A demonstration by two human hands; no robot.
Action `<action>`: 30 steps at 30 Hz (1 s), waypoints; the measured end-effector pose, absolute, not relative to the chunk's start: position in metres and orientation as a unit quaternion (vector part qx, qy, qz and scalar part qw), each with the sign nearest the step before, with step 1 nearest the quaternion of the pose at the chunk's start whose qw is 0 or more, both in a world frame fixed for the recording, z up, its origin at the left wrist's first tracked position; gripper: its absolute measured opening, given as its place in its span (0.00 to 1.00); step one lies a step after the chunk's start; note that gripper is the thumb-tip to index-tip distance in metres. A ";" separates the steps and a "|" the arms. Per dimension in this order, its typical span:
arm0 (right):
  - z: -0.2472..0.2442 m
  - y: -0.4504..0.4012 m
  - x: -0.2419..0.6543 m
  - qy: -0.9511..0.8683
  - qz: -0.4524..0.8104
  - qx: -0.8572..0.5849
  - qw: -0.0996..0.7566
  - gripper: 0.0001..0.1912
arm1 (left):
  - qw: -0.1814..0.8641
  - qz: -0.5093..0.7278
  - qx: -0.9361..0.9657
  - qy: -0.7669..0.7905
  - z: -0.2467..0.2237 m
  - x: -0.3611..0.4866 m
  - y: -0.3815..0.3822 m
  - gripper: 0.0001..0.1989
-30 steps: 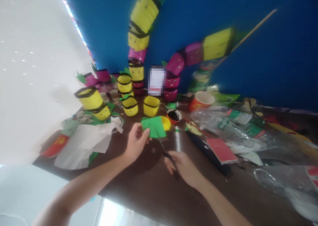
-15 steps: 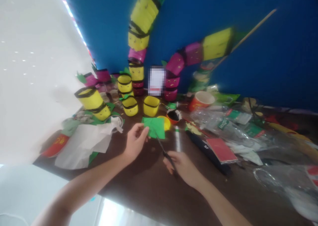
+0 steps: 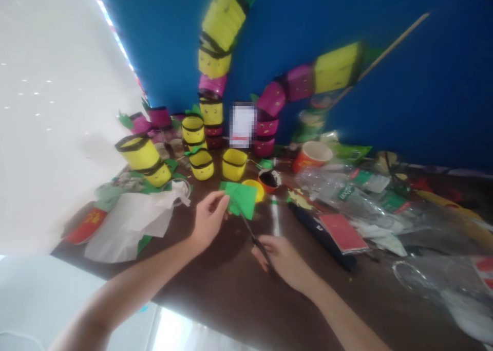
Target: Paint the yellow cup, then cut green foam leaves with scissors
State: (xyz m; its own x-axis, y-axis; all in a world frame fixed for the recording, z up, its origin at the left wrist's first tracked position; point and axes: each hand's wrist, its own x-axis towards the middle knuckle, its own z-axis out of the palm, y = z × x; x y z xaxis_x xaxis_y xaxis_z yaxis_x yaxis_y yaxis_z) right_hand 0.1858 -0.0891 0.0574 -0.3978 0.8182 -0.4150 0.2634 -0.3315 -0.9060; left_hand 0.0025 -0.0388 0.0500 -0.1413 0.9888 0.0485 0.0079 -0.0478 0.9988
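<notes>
My left hand (image 3: 211,216) pinches the left edge of a green square sheet (image 3: 245,199) between thumb and fingers, above the brown table. My right hand (image 3: 278,256) is closed round the dark handles of a pair of scissors (image 3: 251,229). The scissor blades point up and left and meet the lower edge of the green sheet. Just behind the sheet lies a yellow round lid or dish (image 3: 259,190), partly covered by it. A yellow cup with a black band (image 3: 234,165) stands farther back.
Yellow and magenta cups are stacked against the blue wall (image 3: 165,42). White paper (image 3: 123,227) lies at left. To the right are a red packet (image 3: 344,233), a red paper cup (image 3: 313,156) and clear plastic bottles (image 3: 358,202).
The green sheet has tilted slightly, its right side now a little lower. The scissors and both hands have barely moved.
</notes>
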 end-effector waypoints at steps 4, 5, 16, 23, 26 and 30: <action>0.056 -0.089 0.186 -0.540 0.645 -0.494 0.218 0.21 | 0.451 0.542 0.475 0.527 0.051 0.003 -0.039 0.14; 0.056 -0.089 0.186 -0.543 0.644 -0.494 0.216 0.21 | 0.451 0.541 0.475 0.527 0.052 0.003 -0.039 0.14; 0.061 -0.088 0.186 -0.560 0.628 -0.501 0.202 0.21 | 0.448 0.535 0.477 0.535 0.047 0.001 -0.037 0.14; 0.058 -0.090 0.186 -0.544 0.639 -0.505 0.201 0.21 | 0.457 0.539 0.472 0.527 0.047 0.001 -0.036 0.13; 0.057 -0.090 0.187 -0.549 0.633 -0.506 0.201 0.21 | 0.463 0.538 0.477 0.519 0.047 0.001 -0.037 0.13; 0.060 -0.088 0.187 -0.553 0.636 -0.494 0.213 0.19 | 0.482 0.521 0.494 0.501 0.049 0.003 -0.040 0.12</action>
State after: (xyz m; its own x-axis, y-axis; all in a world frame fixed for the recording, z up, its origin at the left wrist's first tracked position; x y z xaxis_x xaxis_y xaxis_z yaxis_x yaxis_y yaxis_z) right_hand 0.1865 -0.0883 0.0602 -0.4212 0.8176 -0.3925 0.2760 -0.2967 -0.9142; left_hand 0.0029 -0.0398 0.0490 -0.0464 0.9984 0.0317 -0.0073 -0.0321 0.9995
